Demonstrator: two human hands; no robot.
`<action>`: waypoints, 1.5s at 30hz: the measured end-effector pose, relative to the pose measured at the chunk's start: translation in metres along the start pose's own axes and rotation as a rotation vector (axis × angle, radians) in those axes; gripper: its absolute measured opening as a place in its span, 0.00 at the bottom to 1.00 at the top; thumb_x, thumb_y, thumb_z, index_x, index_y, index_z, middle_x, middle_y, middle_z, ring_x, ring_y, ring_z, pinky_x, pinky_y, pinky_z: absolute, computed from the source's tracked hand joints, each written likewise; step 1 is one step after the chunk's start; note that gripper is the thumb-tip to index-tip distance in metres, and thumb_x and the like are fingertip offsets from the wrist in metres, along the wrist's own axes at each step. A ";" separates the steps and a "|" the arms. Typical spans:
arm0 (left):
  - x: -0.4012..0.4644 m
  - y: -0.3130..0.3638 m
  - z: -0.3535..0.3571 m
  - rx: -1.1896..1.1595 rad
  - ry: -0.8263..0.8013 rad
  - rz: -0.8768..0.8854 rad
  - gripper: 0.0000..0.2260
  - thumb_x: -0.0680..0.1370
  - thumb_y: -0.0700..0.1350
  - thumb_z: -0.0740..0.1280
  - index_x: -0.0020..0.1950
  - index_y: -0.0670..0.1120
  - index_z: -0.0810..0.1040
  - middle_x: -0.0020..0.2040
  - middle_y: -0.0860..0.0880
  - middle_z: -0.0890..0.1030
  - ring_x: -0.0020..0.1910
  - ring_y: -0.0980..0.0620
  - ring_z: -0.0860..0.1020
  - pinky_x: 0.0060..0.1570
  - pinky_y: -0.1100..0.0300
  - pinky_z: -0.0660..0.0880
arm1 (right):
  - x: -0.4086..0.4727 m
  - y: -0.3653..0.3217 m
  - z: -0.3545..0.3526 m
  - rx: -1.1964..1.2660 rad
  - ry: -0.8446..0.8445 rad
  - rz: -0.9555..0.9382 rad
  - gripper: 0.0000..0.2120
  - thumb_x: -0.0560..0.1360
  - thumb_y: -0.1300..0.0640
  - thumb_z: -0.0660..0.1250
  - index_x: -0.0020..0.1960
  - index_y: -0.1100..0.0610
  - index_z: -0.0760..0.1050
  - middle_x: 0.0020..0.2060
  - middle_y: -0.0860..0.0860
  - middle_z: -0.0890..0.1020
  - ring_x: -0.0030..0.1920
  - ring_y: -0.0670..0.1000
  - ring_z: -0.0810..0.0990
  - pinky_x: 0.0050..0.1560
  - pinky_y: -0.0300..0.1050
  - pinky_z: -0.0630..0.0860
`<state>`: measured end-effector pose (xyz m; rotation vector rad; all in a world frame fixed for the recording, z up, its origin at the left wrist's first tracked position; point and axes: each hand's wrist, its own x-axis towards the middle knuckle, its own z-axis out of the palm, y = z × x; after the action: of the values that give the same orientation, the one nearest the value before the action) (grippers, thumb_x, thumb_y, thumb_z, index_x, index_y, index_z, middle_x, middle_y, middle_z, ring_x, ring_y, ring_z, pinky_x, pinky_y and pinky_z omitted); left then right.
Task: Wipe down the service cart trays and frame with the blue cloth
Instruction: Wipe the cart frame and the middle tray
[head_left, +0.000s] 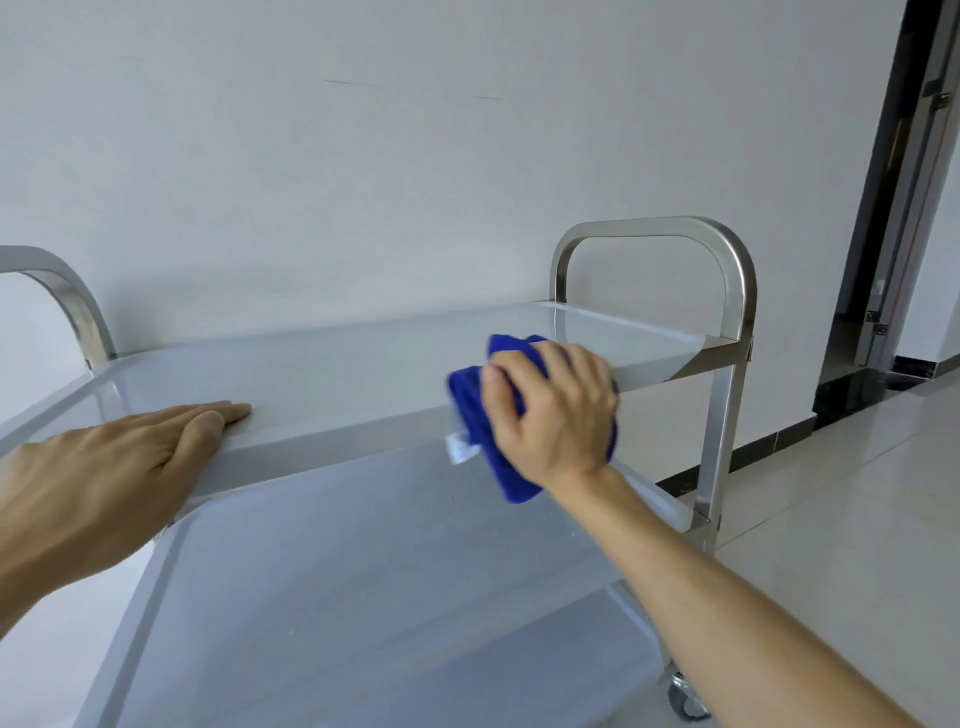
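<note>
The soft, light cloth (475, 410) is bunched and pressed on the top tray's (363, 364) front edge by the curled right hand (553, 410). The tray edge is held down by the flat, straight-fingered left hand (119, 467)

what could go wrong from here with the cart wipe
1. The cart stands on casters on a glossy tile floor, and only the flat left hand rests on the top tray rim. A hard push from the right hand might roll it.
2. The cloth is bunched over the tray's front edge, so strokes may miss the tray floor and corners.
3. The handle and posts look untouched and could be skipped.
</note>
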<state>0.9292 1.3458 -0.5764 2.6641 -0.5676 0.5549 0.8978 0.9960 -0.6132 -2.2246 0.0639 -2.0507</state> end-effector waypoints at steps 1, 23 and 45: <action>-0.001 0.004 -0.004 0.041 -0.031 -0.019 0.25 0.75 0.74 0.35 0.62 0.81 0.66 0.69 0.72 0.71 0.67 0.52 0.75 0.59 0.45 0.76 | -0.001 -0.022 0.001 0.016 -0.012 -0.001 0.14 0.80 0.46 0.62 0.44 0.50 0.82 0.38 0.53 0.81 0.41 0.61 0.77 0.44 0.54 0.72; -0.112 -0.024 -0.036 -0.657 0.717 -0.065 0.11 0.81 0.39 0.61 0.53 0.52 0.81 0.51 0.52 0.85 0.53 0.54 0.82 0.52 0.62 0.76 | -0.050 -0.212 -0.010 0.536 -0.123 -0.253 0.13 0.77 0.47 0.71 0.58 0.51 0.83 0.58 0.56 0.81 0.56 0.64 0.77 0.55 0.59 0.72; -0.119 -0.101 -0.050 -0.910 0.511 -0.144 0.21 0.85 0.58 0.49 0.61 0.56 0.81 0.62 0.61 0.82 0.67 0.63 0.74 0.74 0.51 0.60 | -0.116 -0.388 0.026 1.256 -0.669 0.754 0.23 0.70 0.40 0.76 0.59 0.44 0.71 0.50 0.40 0.82 0.50 0.45 0.82 0.51 0.43 0.81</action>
<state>0.8597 1.4892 -0.6123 1.6113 -0.3446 0.6877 0.8960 1.3950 -0.6865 -1.5033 -0.3027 -0.5399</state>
